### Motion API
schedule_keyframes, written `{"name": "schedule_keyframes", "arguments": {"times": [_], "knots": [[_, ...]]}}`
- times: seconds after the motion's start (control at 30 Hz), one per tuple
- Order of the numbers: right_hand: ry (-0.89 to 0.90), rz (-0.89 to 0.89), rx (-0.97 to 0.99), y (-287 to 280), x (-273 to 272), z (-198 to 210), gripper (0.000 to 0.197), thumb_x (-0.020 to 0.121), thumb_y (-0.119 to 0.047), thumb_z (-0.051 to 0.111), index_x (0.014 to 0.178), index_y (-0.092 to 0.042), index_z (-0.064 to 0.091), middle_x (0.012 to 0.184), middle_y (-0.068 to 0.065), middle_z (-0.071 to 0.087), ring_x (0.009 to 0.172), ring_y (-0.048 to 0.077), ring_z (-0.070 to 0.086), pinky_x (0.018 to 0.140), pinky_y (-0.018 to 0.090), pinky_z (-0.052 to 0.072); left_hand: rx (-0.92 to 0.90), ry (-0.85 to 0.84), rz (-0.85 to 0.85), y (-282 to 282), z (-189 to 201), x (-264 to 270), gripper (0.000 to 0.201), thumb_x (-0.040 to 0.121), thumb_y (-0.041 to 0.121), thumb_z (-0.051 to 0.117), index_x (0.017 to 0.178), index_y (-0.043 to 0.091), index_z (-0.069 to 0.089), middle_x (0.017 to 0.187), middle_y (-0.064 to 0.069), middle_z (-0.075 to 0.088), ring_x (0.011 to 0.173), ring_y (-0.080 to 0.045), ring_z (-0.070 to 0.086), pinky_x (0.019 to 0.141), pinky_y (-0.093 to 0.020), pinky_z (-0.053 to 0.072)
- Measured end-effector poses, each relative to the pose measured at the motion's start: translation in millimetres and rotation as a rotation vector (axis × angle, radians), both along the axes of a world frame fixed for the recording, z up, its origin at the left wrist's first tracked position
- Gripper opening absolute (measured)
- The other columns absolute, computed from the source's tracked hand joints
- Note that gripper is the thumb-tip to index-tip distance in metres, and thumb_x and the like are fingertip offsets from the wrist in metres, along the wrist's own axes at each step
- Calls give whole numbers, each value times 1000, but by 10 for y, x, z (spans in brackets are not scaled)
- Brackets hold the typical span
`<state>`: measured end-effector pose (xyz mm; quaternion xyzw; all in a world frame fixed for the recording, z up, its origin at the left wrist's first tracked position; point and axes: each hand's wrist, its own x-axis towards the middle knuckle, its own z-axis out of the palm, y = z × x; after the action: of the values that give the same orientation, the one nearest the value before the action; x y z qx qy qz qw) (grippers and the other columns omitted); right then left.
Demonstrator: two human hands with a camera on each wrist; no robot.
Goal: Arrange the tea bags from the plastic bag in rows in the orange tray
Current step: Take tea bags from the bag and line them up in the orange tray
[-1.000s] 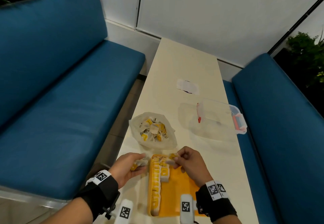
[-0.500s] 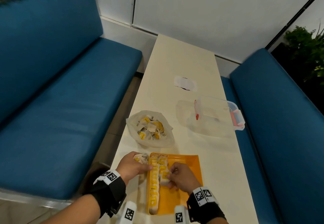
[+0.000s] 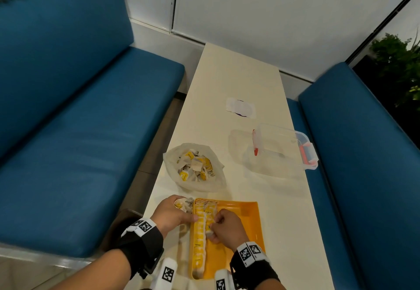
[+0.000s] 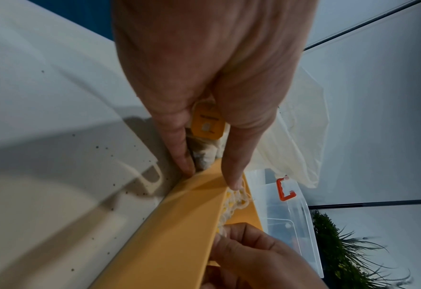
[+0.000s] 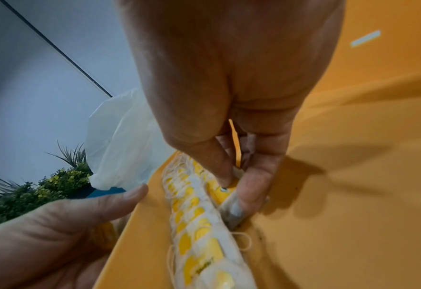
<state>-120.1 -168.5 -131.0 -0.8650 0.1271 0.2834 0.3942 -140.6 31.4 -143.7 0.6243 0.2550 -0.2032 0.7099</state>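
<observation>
My left hand (image 3: 171, 213) grips a few tea bags (image 4: 205, 135) against the tray's (image 3: 244, 221) left rim. My right hand (image 3: 223, 227) pinches one bag (image 5: 231, 210) down beside the row (image 3: 200, 237) along the tray's left wall. The plastic bag (image 3: 195, 167) sits open on the surface (image 3: 238, 80), just beyond the tray.

Both bare forearms wear black wrist straps (image 3: 145, 247) topped with white bands (image 3: 250, 252) printed with 2 black square codes each.
</observation>
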Motion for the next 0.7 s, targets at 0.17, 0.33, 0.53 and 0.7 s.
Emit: {"name": "schedule_keyframes", "arguments": {"times": [0.17, 0.33, 0.53, 0.7], "knots": [[-33, 11, -50, 57, 17, 19, 21, 81, -1, 62, 76, -15, 49, 69, 9, 60, 54, 26, 65, 57, 41, 58, -7, 6, -17, 5, -15, -2, 86, 30, 16, 101, 109, 7, 69, 97, -11, 79, 94, -31, 76, 90, -51, 60], [-45, 21, -63, 63, 7, 42, 21, 82, -2, 64, 77, -15, 49, 65, 5, 59, 46, 19, 60, 53, 31, 53, -2, 35, -51, 35, -69, 1, 85, 32, 22, 103, 110, 9, 70, 99, -10, 79, 96, -30, 76, 92, -51, 60], [-101, 39, -101, 28, 11, 155, 14, 82, -11, 67, 80, -15, 53, 74, 3, 63, 55, 18, 62, 49, 28, 49, -197, 96, 14, 168, 191, -83, 34, 91, 24, 76, 113, -1, 69, 113, -26, 72, 90, -29, 73, 78, -37, 63], [-399, 205, -136, 90, 58, 467, 7, 89, -17, 65, 90, -24, 62, 90, -10, 63, 81, 3, 59, 63, 8, 43, -398, 215, 158, 391, 318, -114, 55, 100, 46, 57, 119, -4, 65, 112, -30, 72, 90, -35, 71, 72, -39, 64]]}}
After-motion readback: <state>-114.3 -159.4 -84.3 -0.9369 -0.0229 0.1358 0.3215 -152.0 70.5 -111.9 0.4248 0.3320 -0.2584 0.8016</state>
